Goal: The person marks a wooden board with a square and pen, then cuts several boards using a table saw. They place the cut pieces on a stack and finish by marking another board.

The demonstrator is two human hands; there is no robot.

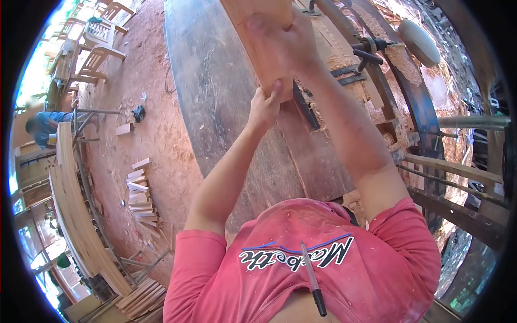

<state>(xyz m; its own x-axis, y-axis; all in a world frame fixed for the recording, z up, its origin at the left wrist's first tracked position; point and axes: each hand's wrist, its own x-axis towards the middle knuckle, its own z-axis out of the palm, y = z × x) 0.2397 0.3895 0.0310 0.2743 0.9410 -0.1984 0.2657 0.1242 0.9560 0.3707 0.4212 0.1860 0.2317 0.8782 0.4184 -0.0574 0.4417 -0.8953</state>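
A pale wooden board (249, 35) extends up past the top edge of the view, above a large worn worktable (221, 107). My left hand (264, 109) grips its near end, thumb on the upper face and fingers hidden beneath. Farther along, my right hand (293, 46) is closed around the board's right side, its fingers blurred. Just right of the near end lies a dark metal bar (306, 110). Clamps with dark handles (369, 56) and wood shavings are beside my right forearm.
Several short wood pieces (141, 196) lie in a row on the dirt floor, left of the table. Long planks (81, 215) rest on a frame at the far left, near another person in blue (51, 126). Wooden chairs (99, 62) stand at the upper left.
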